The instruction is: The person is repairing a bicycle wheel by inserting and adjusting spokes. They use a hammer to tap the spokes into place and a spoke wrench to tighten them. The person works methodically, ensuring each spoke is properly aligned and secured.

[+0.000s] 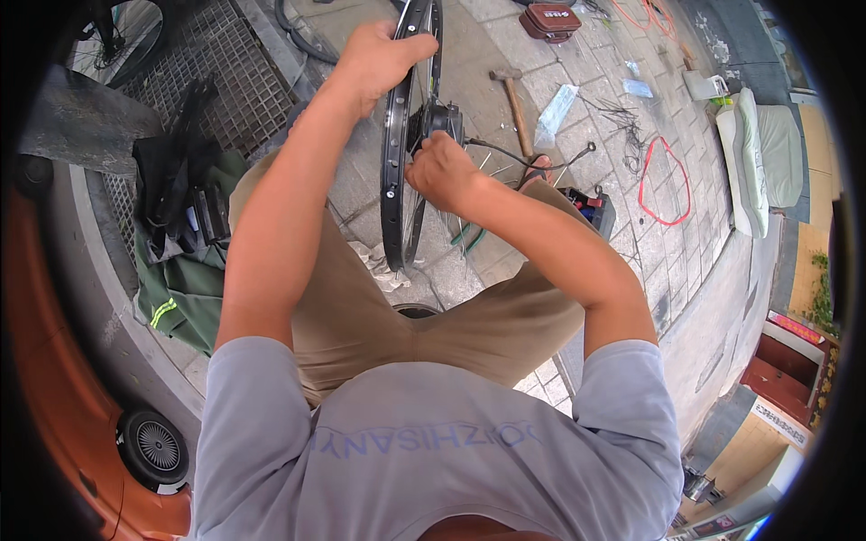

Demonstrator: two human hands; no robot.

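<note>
A paved ground (686, 261) spreads under everything, with an orange car (63, 406) along the left. Next in size comes a dark green fabric bundle (185, 302) beside the person's left leg, black items heaped on it, too jumbled to tell apart. Pale padded cushions (780, 153) lie at the far right.

The black-rimmed wheel (391, 194) stands upright between the person's knees, its hub (445, 119) facing right and trailing a dark cable (505, 151). A hammer (516, 110) with a wooden handle lies beyond it.

Among the containers, the maroon case (549, 22) sits shut at the top, its contents hidden. A black open-topped box (607, 216) by the right knee holds red and blue things, too small to identify. A white container (703, 86) stands near the cushions; what is inside cannot be made out.

Smallest are the hands: the left hand (383, 61) grasps the upper rim, thumb laid across it; the right hand (442, 171) is curled beside the hub, and whether it grips anything cannot be told.
</note>
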